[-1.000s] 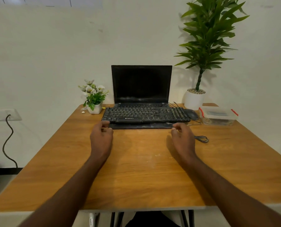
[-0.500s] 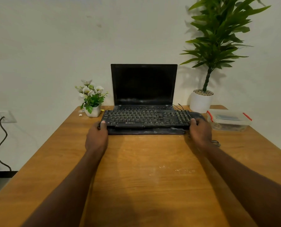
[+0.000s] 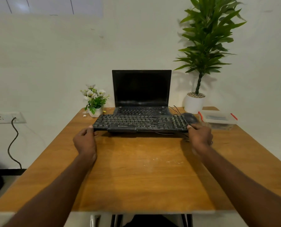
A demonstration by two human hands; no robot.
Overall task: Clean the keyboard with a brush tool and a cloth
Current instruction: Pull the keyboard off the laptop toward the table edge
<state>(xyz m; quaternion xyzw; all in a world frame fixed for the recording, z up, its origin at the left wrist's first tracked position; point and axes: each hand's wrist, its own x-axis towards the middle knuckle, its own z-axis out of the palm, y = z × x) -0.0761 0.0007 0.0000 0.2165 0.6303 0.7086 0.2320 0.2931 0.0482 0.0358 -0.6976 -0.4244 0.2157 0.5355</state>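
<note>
Both hands [image 3: 85, 141] [image 3: 200, 136] grip the keyboard [image 3: 140, 122]; underside fingers hidden, apparently curled.

The tall potted plant [image 3: 206, 46] at upper right runs past the top edge. The keyboard [image 3: 140, 122] covers the laptop's [image 3: 141, 89] front edge. Both hands' fingertips are tucked out of sight under the keyboard's ends. The contents of the lidded plastic box [image 3: 218, 119] at right are too blurred to identify.
</note>
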